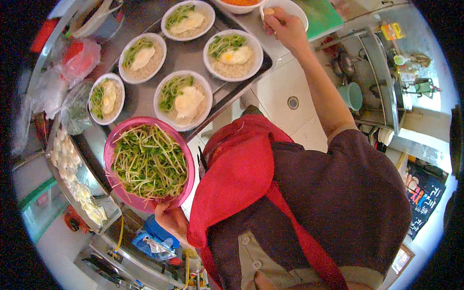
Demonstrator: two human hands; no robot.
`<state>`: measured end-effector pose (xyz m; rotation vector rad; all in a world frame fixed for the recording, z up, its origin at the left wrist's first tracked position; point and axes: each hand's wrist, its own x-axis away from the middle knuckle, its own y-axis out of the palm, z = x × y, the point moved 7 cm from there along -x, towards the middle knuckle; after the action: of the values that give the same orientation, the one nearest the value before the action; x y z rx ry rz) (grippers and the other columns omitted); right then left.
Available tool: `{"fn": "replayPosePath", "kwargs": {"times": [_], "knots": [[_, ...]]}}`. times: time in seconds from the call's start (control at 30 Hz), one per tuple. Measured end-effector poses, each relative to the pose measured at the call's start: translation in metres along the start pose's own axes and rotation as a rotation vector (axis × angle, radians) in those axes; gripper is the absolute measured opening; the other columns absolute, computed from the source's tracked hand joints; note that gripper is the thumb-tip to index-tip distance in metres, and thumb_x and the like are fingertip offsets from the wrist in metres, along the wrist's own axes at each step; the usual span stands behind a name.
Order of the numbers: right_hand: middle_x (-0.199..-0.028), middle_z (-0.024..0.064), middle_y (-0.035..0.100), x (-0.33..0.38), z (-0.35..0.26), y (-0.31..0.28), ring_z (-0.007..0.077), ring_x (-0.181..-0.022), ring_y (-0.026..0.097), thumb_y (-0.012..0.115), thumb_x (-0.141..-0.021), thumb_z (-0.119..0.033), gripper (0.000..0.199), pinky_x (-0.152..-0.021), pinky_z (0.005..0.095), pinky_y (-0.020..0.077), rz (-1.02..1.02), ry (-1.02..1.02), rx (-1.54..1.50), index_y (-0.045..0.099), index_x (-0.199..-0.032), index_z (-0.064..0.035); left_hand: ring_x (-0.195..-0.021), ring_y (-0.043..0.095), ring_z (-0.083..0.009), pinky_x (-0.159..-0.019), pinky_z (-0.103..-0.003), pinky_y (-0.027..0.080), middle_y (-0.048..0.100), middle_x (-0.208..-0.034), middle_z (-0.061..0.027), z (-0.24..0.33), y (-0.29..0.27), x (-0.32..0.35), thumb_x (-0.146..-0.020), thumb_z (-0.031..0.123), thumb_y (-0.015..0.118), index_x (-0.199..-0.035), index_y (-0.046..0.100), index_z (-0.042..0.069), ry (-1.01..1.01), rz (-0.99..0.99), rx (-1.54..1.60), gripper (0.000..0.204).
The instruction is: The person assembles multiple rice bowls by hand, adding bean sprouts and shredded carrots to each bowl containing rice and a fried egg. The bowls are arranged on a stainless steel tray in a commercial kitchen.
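My left hand (169,218) grips the near rim of a pink bowl (116,181) heaped with green sprouts, held just in front of a metal tray (186,57). On the tray stand several white bowls of rice, each topped with greens and a fried egg, such as one (182,99) nearest the pink bowl. My right hand (285,26) reaches far forward into a white bowl (296,8) beyond the tray, fingers closed on something small and pale. A red apron (241,174) hangs over my front.
A flat tray of fried eggs (72,179) lies at the left. Plastic bags (72,67) sit at the far left. A bowl of orange shreds (239,4) and a green board (321,17) stand at the back. A metal rack (382,77) is right.
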<state>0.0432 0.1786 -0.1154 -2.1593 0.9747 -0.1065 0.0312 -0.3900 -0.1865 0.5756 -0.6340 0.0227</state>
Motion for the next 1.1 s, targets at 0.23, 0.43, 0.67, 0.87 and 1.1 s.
{"fn": "replayPosePath", "kwargs": {"times": [0.23,0.43,0.67,0.87,1.1], "knots": [[-0.08,0.0005,0.065,0.078,-0.075,0.041,0.007,-0.065,0.059,0.053,-0.09,-0.024,0.025,-0.051,0.0216,0.0462,-0.28,0.036,-0.181,0.063,-0.099,-0.0031,-0.077,0.057,-0.0235,-0.078,-0.037,0.05,0.058,-0.086,-0.0069,0.007,-0.011,-0.029,-0.061,0.001,0.054,-0.098,0.054,0.004,0.019,-0.105,0.036,0.037],[-0.093,0.0053,0.062,0.223,-0.177,0.13,0.0104,-0.071,0.06,0.054,-0.088,-0.034,0.045,-0.054,0.0239,0.0496,-0.791,0.109,-0.703,0.048,-0.121,-0.0037,-0.113,0.048,-0.0273,-0.096,-0.039,0.041,0.049,-0.124,-0.0105,0.029,-0.005,-0.047,-0.059,0.0,0.052,-0.131,0.038,0.004,-0.017,-0.446,-0.093,0.073],[-0.086,0.0054,0.06,0.326,-0.155,0.217,0.0113,-0.069,0.058,0.06,-0.08,-0.018,0.037,-0.053,0.0247,0.0486,-0.713,0.18,-0.783,0.05,-0.112,-0.0021,-0.102,0.054,-0.0266,-0.085,-0.035,0.047,0.049,-0.12,-0.0111,0.021,-0.043,-0.123,-0.058,-0.003,0.048,-0.132,0.034,0.004,-0.091,-0.768,-0.435,0.075],[-0.07,0.0046,0.061,0.473,-0.056,0.291,0.012,-0.052,0.057,0.055,-0.074,-0.005,0.016,-0.038,0.0252,0.044,-0.146,0.419,-1.086,0.058,-0.089,-0.0003,-0.104,0.053,-0.0235,-0.087,-0.034,0.046,0.051,-0.119,-0.0098,-0.068,-0.092,-0.149,-0.063,-0.006,0.051,-0.126,0.04,-0.001,-0.235,-1.071,-0.73,0.064],[-0.063,0.0086,0.058,0.341,-0.025,0.098,0.016,-0.044,0.053,0.051,-0.073,-0.001,0.008,-0.035,0.0281,0.0415,0.265,0.513,-1.143,0.058,-0.077,0.0028,-0.107,0.05,-0.0224,-0.089,-0.035,0.044,0.047,-0.121,-0.0123,-0.092,0.167,-0.068,-0.082,0.019,0.062,-0.134,0.028,0.0,-0.142,-1.176,-0.838,0.065]]}}
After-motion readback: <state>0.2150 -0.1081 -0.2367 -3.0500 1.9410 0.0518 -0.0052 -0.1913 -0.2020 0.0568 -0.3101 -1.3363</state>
